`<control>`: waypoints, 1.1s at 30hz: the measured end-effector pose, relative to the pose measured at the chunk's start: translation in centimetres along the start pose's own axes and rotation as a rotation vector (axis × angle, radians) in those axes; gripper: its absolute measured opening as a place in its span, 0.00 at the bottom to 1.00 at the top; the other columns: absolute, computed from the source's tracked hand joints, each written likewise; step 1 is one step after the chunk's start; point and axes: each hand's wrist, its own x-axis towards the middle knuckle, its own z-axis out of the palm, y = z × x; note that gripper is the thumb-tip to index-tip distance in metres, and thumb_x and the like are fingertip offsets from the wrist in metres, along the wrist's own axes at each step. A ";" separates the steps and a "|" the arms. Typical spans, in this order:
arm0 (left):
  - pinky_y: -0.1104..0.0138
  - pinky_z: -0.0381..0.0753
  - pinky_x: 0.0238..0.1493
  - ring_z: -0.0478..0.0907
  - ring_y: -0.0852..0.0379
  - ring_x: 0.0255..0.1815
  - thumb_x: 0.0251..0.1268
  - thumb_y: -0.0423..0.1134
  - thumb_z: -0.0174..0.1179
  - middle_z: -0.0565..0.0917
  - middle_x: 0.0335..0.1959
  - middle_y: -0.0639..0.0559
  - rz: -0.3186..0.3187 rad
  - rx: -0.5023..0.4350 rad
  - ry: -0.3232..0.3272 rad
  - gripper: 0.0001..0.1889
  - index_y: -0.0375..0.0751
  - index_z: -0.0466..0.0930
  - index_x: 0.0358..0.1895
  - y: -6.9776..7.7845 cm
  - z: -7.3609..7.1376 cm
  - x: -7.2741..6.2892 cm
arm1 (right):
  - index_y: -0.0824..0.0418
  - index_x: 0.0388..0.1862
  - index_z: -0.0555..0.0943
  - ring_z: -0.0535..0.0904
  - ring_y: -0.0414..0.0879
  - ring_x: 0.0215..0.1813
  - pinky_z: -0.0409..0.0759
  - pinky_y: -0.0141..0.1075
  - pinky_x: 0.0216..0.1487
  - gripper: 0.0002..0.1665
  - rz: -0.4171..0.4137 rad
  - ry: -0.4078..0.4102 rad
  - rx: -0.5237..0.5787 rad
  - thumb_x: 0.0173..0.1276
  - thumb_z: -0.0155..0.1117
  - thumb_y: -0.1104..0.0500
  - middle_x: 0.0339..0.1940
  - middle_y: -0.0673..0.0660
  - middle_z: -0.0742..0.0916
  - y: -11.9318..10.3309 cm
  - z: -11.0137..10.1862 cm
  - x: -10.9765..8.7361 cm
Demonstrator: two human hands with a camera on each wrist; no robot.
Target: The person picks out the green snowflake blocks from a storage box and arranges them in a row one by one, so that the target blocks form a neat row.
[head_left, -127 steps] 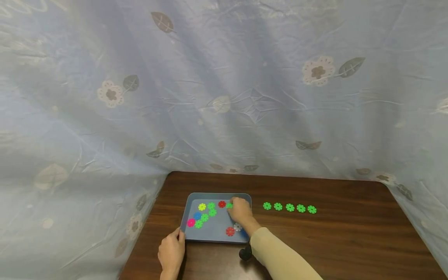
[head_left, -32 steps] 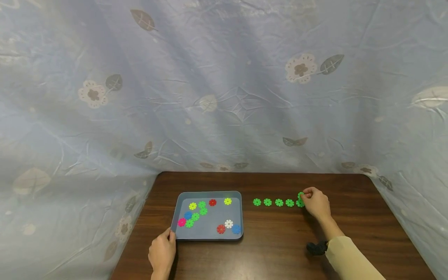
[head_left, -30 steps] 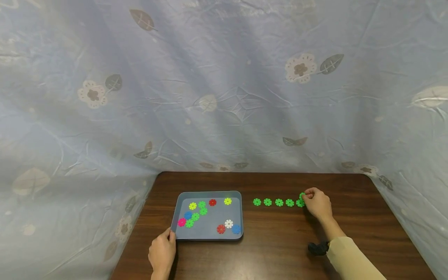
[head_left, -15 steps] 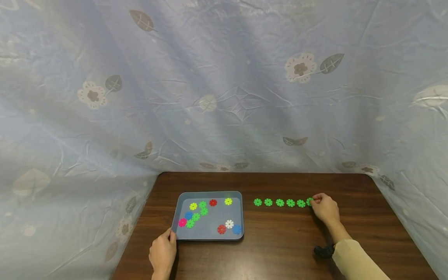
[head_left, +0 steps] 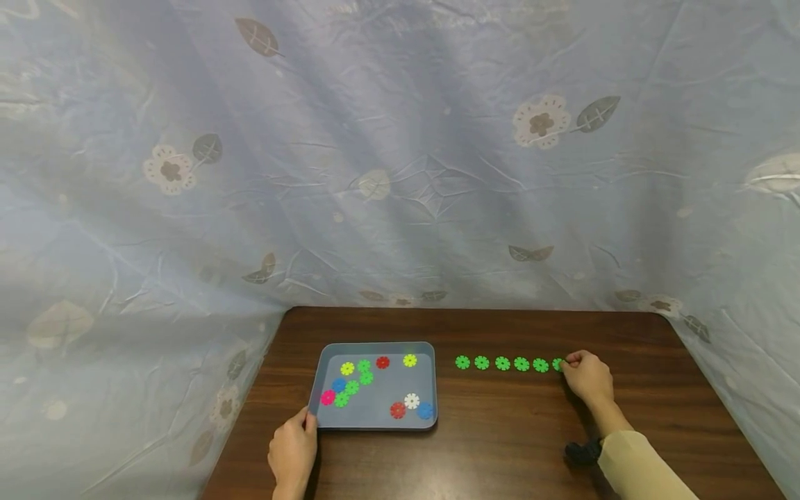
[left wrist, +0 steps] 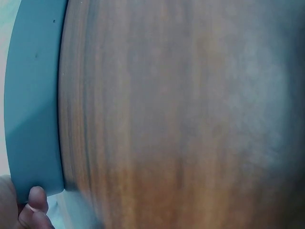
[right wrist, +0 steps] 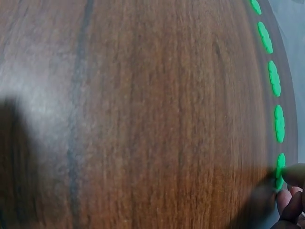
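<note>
My left hand (head_left: 292, 448) grips the near left corner of a grey-blue tray (head_left: 375, 421); its fingertips show at the tray's corner in the left wrist view. Inside the tray lie flat notched snowflake discs, several of them green (head_left: 353, 387), others yellow, red, blue, pink and white. To the right of the tray, a straight row of green discs (head_left: 503, 363) lies on the table. At the row's right end, my right hand (head_left: 589, 378) pinches the edge of the last green snowflake disc (right wrist: 280, 171), partly hidden by the fingers and lined up with the others.
The brown wooden table (head_left: 500, 444) reaches back to a pale curtain (head_left: 400, 173) with leaf and flower prints, which also hangs along both sides. A black wrist device (head_left: 582, 453) is on the right arm beside the beige sleeve (head_left: 640, 465).
The right hand has gone from the tray to the row's right end, bringing a green snowflake disc and setting it in line. The left hand keeps its grip on the tray corner.
</note>
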 end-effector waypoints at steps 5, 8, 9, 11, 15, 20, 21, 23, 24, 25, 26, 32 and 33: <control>0.47 0.76 0.18 0.82 0.43 0.23 0.73 0.39 0.57 0.88 0.46 0.32 0.003 -0.008 -0.013 0.17 0.36 0.88 0.56 0.0 -0.1 0.1 | 0.69 0.46 0.83 0.82 0.70 0.48 0.74 0.62 0.49 0.18 0.013 0.000 0.001 0.72 0.63 0.53 0.39 0.64 0.89 0.1 -0.1 0.0; 0.50 0.74 0.16 0.78 0.47 0.20 0.73 0.39 0.57 0.88 0.45 0.32 0.007 -0.011 -0.016 0.17 0.35 0.88 0.56 0.1 -0.1 0.1 | 0.69 0.46 0.83 0.83 0.68 0.47 0.75 0.62 0.48 0.18 -0.002 0.002 0.006 0.72 0.63 0.53 0.40 0.64 0.88 0.0 -0.1 0.0; 0.50 0.74 0.16 0.77 0.48 0.19 0.73 0.39 0.57 0.88 0.45 0.32 0.008 -0.012 -0.015 0.17 0.35 0.88 0.56 0.1 -0.1 0.1 | 0.69 0.46 0.83 0.83 0.67 0.46 0.75 0.61 0.47 0.18 -0.010 0.004 0.009 0.73 0.64 0.53 0.40 0.64 0.88 -0.2 -0.2 -0.1; 0.49 0.75 0.16 0.79 0.46 0.20 0.73 0.39 0.57 0.88 0.45 0.32 0.011 -0.013 -0.011 0.17 0.34 0.88 0.56 0.1 -0.1 0.0 | 0.69 0.47 0.83 0.84 0.64 0.43 0.76 0.60 0.45 0.18 -0.034 0.012 0.017 0.73 0.64 0.53 0.39 0.63 0.88 -0.8 -0.1 -0.3; 0.45 0.77 0.19 0.84 0.37 0.26 0.72 0.39 0.57 0.88 0.45 0.32 0.018 -0.011 0.004 0.17 0.35 0.88 0.55 0.0 -0.1 0.0 | 0.69 0.48 0.83 0.84 0.59 0.39 0.77 0.56 0.41 0.18 -0.091 0.028 0.027 0.73 0.66 0.54 0.38 0.61 0.88 -2.6 0.2 -0.5; 0.42 0.78 0.21 0.85 0.32 0.29 0.73 0.40 0.56 0.88 0.46 0.32 0.017 -0.013 0.010 0.17 0.36 0.88 0.55 -0.1 0.0 0.0 | 0.69 0.49 0.83 0.84 0.56 0.37 0.80 0.53 0.39 0.17 -0.151 0.018 0.050 0.73 0.68 0.55 0.39 0.61 0.89 -5.1 1.2 -0.8; 0.42 0.78 0.21 0.85 0.32 0.30 0.73 0.40 0.56 0.88 0.46 0.32 0.015 -0.013 0.009 0.18 0.36 0.88 0.55 -0.2 0.0 0.0 | 0.69 0.49 0.83 0.84 0.56 0.38 0.80 0.53 0.39 0.17 -0.162 0.013 0.059 0.73 0.68 0.55 0.39 0.61 0.89 -5.6 1.5 -0.8; 0.42 0.78 0.22 0.85 0.31 0.30 0.73 0.40 0.56 0.88 0.46 0.31 0.012 -0.014 0.008 0.18 0.36 0.88 0.56 -0.2 0.0 0.0 | 0.68 0.49 0.84 0.85 0.55 0.38 0.80 0.52 0.40 0.17 -0.177 0.008 0.073 0.73 0.69 0.55 0.39 0.60 0.89 -6.7 2.1 -0.9; 0.42 0.78 0.22 0.85 0.31 0.30 0.72 0.40 0.55 0.88 0.46 0.31 0.011 -0.014 0.008 0.18 0.36 0.88 0.56 -0.2 0.0 0.0 | 0.67 0.49 0.84 0.84 0.54 0.38 0.80 0.51 0.40 0.16 -0.184 0.006 0.077 0.73 0.69 0.55 0.39 0.59 0.89 -7.3 2.4 -0.9; 0.42 0.78 0.22 0.85 0.31 0.30 0.72 0.40 0.55 0.88 0.46 0.31 0.010 -0.015 0.008 0.18 0.36 0.88 0.56 -0.2 0.1 0.0 | 0.67 0.49 0.84 0.84 0.53 0.38 0.80 0.50 0.39 0.16 -0.189 0.002 0.080 0.72 0.69 0.55 0.39 0.58 0.89 -7.9 2.7 -0.9; 0.42 0.78 0.21 0.85 0.31 0.30 0.72 0.40 0.55 0.88 0.46 0.31 0.009 -0.016 0.008 0.18 0.36 0.88 0.56 -0.2 0.1 0.0 | 0.66 0.49 0.84 0.84 0.52 0.37 0.80 0.49 0.39 0.15 -0.194 -0.002 0.084 0.72 0.69 0.55 0.38 0.58 0.89 -8.4 3.0 -0.9; 0.42 0.78 0.22 0.85 0.31 0.30 0.72 0.39 0.56 0.88 0.46 0.32 0.014 -0.020 0.014 0.18 0.36 0.88 0.55 -0.1 0.1 -0.1 | 0.64 0.49 0.85 0.82 0.50 0.38 0.79 0.48 0.40 0.15 -0.225 -0.047 0.112 0.72 0.70 0.55 0.39 0.55 0.88 -12.1 5.0 -1.2; 0.42 0.78 0.22 0.85 0.32 0.30 0.72 0.39 0.56 0.88 0.46 0.32 0.014 -0.020 0.015 0.18 0.36 0.88 0.55 -0.1 0.1 -0.1 | 0.64 0.50 0.85 0.82 0.50 0.38 0.79 0.49 0.40 0.15 -0.231 -0.056 0.116 0.71 0.70 0.55 0.39 0.55 0.88 -12.7 5.3 -1.3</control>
